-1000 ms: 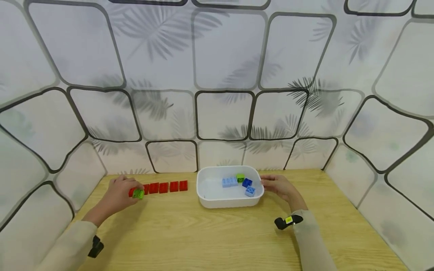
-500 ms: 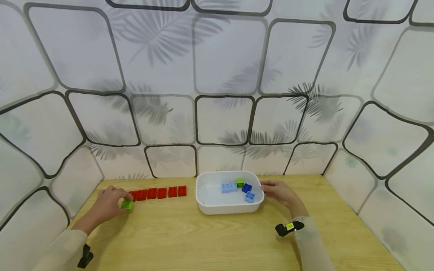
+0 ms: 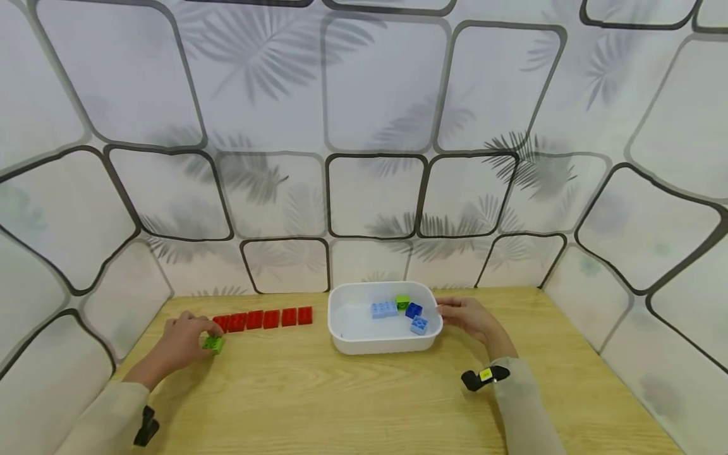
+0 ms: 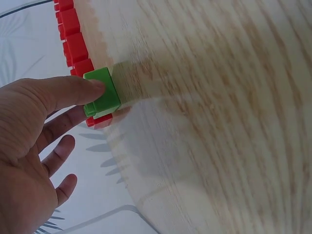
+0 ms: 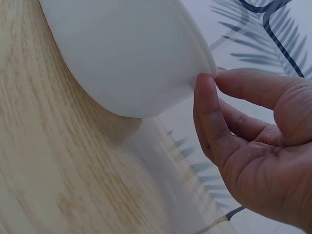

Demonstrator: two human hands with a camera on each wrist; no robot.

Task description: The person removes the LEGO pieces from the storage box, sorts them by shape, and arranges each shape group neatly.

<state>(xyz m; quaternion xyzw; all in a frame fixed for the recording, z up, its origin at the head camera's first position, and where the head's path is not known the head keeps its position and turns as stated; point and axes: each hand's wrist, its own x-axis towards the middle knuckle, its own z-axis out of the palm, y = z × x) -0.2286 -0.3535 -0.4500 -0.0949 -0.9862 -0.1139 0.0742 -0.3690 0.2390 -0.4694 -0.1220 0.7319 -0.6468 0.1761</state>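
My left hand (image 3: 200,335) pinches a small green brick (image 3: 213,344) between thumb and forefinger, low on the wooden table (image 3: 341,398), just in front of the left end of a row of red bricks (image 3: 264,318). The left wrist view shows the thumb on the green brick (image 4: 101,92), which touches the last red brick (image 4: 97,121). My right hand (image 3: 446,311) pinches the right rim of a white tub (image 3: 383,341); in the right wrist view thumb and forefinger close on the tub's rim (image 5: 207,61).
Inside the tub lie a long light-blue brick (image 3: 383,309), a green brick (image 3: 402,301), a dark-blue brick (image 3: 413,309) and a small light-blue brick (image 3: 419,325). Patterned white walls enclose the table on three sides. Bare wood stretches in front of both hands.
My left hand carried the green brick from over the row's left end down and leftward to the table; it has held still for the last half second. The right hand stayed on the tub.
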